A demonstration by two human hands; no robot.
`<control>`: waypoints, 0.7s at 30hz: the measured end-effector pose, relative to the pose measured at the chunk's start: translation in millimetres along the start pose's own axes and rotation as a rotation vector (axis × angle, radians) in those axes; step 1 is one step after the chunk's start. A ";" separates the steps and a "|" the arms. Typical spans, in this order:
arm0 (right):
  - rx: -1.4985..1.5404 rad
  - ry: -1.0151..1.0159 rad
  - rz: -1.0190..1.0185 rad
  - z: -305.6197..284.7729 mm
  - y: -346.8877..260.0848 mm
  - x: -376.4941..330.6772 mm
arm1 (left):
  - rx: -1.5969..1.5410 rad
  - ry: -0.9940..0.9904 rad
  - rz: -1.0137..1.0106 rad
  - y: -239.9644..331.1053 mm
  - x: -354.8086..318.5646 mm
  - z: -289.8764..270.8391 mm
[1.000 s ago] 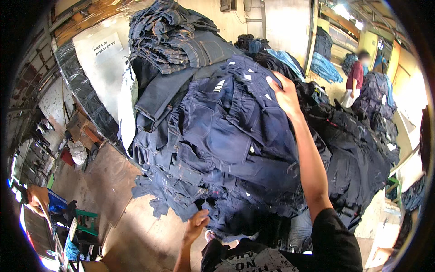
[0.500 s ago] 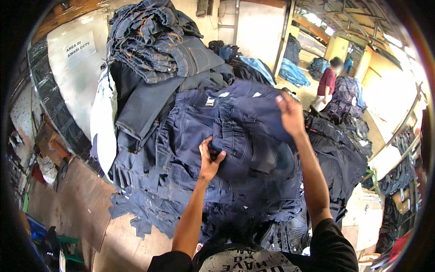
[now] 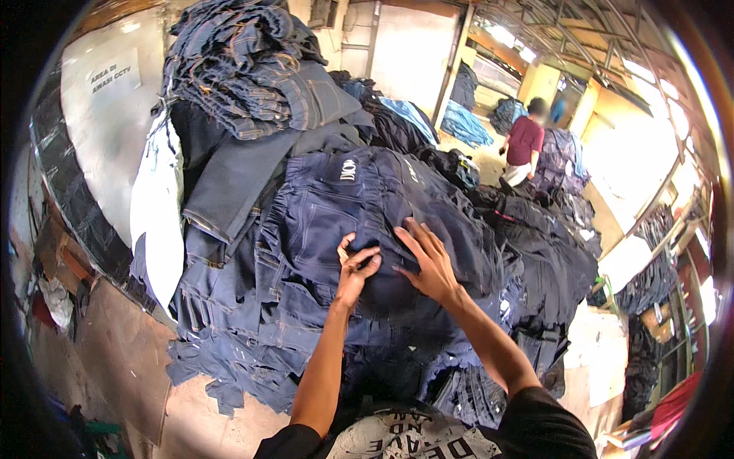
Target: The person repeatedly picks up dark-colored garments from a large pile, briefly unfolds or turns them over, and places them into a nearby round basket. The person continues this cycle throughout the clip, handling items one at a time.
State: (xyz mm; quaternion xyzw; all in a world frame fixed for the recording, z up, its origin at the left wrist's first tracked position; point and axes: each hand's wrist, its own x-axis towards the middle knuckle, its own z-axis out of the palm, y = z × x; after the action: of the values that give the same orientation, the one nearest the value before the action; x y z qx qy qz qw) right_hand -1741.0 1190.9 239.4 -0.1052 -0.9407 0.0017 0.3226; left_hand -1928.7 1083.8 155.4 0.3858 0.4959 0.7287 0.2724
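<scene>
Dark navy denim pants (image 3: 321, 210) with pale stitching and gathered elastic waistbands lie on top of a broad pile in front of me. My left hand (image 3: 356, 269) rests on their near part, its fingers loosely bent and apart from the thumb; I see no cloth pinched between them. Just to its right, my right hand (image 3: 430, 264) lies on the dark cloth with fingers spread and stretched forward. White lettering marks the fabric beyond both hands. The cloth directly under my palms is hidden.
A tall stack of folded jeans (image 3: 237, 73) rises at the far left beside a white sack (image 3: 158, 206). More black garments (image 3: 535, 237) are heaped to the right. A person in a maroon shirt (image 3: 524, 141) stands farther back. Brown boards (image 3: 126, 352) cover the floor at left.
My right hand has come down and left from the far right of the pants onto the cloth beside my left hand. The raised cloth now lies flatter. The person behind has turned.
</scene>
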 end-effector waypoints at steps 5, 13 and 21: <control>0.217 0.237 0.296 -49.3 73.8 60.2 | 0.129 0.019 0.047 7.2 -8.3 4.5; -0.341 0.479 0.301 -184.7 170.5 180.7 | 0.497 0.180 0.228 -5.8 -11.0 24.3; -0.165 -0.147 -0.217 -19.2 72.4 53.6 | 0.526 0.176 0.216 -1.5 -16.5 22.7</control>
State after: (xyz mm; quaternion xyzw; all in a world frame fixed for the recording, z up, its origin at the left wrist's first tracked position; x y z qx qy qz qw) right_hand -1756.3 1271.1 282.0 -0.0289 -0.9645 -0.1029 0.2415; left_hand -1900.7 1083.1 153.9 0.4292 0.6453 0.6307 0.0398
